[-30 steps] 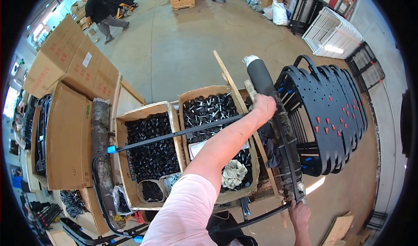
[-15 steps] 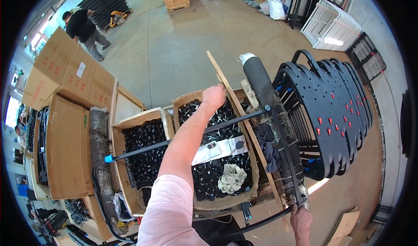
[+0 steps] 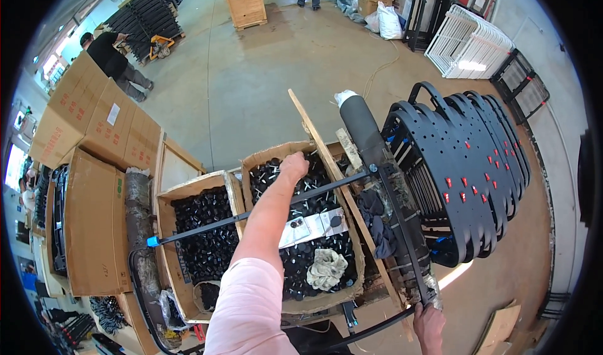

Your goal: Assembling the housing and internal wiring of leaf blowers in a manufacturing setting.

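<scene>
My left hand, its arm in a pink sleeve, reaches into the far part of a cardboard box of black knobs with metal bolts. Its fingers are curled down among the knobs; whatever they hold is hidden. At the lower right, my right hand grips a corner of a black tubular metal frame. One bar of that frame crosses above the boxes and ends in a blue cap. A white sheet with a phone-like printed shape and a crumpled pale glove lie on the knobs.
A second box with small black parts stands to the left. Padded rolls flank the boxes, and a wooden strip slants alongside. Black perforated panels stack at right. Tall cartons stand left; a person is beyond.
My left hand has moved lower and slightly left, from the box's far edge down into the knobs. The whole view has shifted a little. My right hand keeps its grip on the frame.
</scene>
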`<state>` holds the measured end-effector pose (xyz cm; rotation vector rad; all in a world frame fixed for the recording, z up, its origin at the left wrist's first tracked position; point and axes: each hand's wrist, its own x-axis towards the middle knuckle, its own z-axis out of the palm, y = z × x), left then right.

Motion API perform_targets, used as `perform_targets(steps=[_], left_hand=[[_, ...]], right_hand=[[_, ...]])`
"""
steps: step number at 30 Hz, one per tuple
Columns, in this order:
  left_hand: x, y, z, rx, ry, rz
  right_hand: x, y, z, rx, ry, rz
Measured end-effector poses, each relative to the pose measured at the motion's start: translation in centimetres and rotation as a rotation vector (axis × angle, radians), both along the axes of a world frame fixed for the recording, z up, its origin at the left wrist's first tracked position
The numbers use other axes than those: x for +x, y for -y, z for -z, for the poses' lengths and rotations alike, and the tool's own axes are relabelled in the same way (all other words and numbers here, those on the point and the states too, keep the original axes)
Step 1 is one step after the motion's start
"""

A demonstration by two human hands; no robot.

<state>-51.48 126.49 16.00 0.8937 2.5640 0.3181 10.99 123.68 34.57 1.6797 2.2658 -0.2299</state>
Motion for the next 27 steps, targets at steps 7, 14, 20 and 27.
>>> perform_targets(steps=[7,14,20,27], left_hand=[[2.3,8.2,-11.1,0.436,0.62,-0.163],[15.4,21.9,-19.1,0.307,0.873,0.209],[22.1,31.9,-16.5,0.503,1.099,0.024],[24.1,42.9,-15.7,0.843,1.374,-0.444]], right_hand=[[-6.1,-1.9,-8.3,-0.089,-0.148,-0.106],[-23.5,2.7,-9.2,-0.274,-0.821,-0.85],[-28.7,9.7,-4.8,-0.447,-0.651,-1.271],[-37.4,13.1,-3.6,-0.314,-0.862,-1.034]])
